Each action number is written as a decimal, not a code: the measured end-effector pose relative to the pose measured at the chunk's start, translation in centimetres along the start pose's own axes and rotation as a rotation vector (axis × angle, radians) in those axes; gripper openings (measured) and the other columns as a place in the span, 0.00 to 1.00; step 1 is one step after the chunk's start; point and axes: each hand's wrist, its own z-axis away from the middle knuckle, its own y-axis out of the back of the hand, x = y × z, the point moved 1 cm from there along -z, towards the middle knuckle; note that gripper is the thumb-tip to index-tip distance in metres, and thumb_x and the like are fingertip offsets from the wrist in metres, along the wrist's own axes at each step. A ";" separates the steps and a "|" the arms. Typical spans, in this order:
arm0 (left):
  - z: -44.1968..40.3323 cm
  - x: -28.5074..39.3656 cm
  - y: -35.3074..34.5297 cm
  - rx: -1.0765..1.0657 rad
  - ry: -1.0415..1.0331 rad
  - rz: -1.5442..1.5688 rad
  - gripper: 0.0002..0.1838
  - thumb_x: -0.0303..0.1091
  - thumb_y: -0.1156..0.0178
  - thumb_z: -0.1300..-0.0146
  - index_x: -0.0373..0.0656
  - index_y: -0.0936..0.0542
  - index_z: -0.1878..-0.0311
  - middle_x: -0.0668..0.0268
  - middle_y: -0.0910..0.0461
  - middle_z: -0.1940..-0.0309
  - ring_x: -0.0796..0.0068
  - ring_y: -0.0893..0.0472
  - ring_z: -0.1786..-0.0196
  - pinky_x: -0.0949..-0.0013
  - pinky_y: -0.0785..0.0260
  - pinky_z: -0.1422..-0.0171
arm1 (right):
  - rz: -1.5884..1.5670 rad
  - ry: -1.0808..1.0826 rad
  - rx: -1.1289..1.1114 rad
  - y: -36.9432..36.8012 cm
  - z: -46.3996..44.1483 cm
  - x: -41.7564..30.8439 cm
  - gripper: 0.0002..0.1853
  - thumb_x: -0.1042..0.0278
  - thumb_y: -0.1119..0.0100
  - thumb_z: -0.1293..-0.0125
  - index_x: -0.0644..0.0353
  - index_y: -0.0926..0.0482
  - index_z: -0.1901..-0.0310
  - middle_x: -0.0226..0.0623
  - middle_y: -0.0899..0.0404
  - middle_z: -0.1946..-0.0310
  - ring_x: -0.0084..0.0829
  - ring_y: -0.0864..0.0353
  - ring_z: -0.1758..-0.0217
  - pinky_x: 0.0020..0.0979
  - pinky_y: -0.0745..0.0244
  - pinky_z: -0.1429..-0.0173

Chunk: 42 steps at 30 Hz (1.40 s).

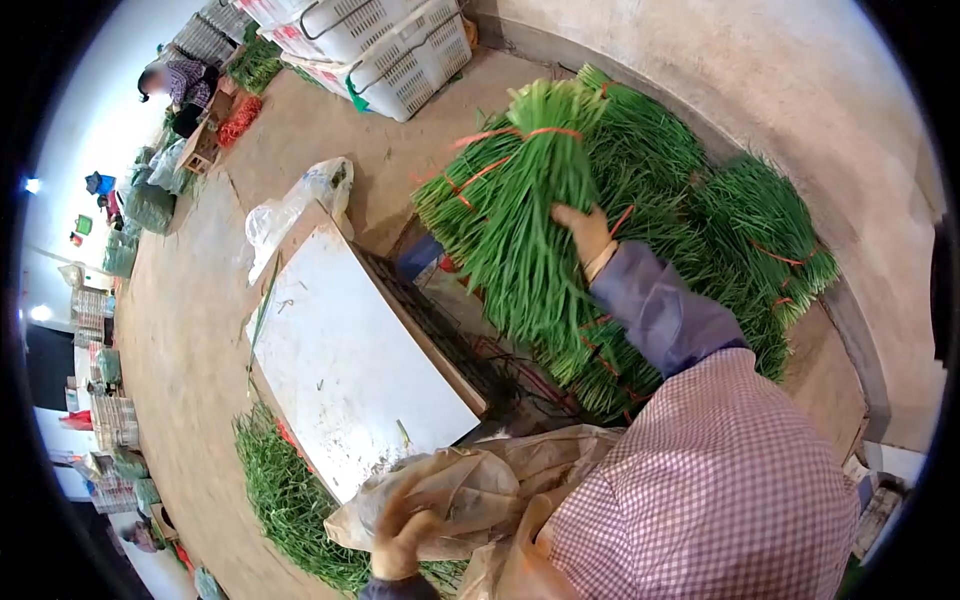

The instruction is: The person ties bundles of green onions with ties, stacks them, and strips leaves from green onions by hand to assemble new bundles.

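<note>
One green bundle (535, 215), kept together by an orange band (556, 131), is clasped by the right hand (587, 237); the blurred left hand (403, 540) is held loosely spread, seemingly empty.

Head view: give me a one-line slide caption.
Right hand on a banded bunch of greens, left hand open near a white board.

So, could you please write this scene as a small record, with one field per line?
Right hand: on the side of a tied green bundle
Left hand: fingers parted, nothing visibly held, near brownish plastic sheet
Work surface: white board with green scraps
Right of board: more green bundles, piled
Left of board: heap of greens
Background: stacked white crates; another person, upper left
</note>
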 end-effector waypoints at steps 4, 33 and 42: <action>1.8 -3.2 5.8 0.225 -0.026 0.082 0.33 0.42 0.38 0.33 0.35 0.34 0.30 0.54 0.18 0.49 0.78 0.21 0.67 0.79 0.32 0.67 | -0.095 0.031 0.056 4.0 -6.1 0.6 0.34 0.66 0.25 0.48 0.71 0.29 0.41 0.43 0.19 0.50 0.38 0.21 0.50 0.39 0.28 0.42; 14.3 -11.8 9.8 0.652 -0.140 0.414 0.31 0.34 0.35 0.37 0.37 0.32 0.32 0.55 0.20 0.47 0.65 0.17 0.51 0.66 0.25 0.46 | 0.704 0.378 -0.719 -7.3 2.3 -0.3 0.17 0.67 0.41 0.32 0.65 0.21 0.45 0.39 0.19 0.52 0.29 0.20 0.52 0.30 0.26 0.46; 24.3 -20.2 5.9 1.043 -0.121 0.705 0.33 0.33 0.34 0.38 0.34 0.33 0.32 0.53 0.20 0.47 0.66 0.18 0.52 0.67 0.25 0.45 | 0.880 0.861 -1.900 -41.6 33.6 14.6 0.14 0.58 0.39 0.36 0.58 0.16 0.56 0.44 0.17 0.66 0.39 0.17 0.61 0.36 0.23 0.53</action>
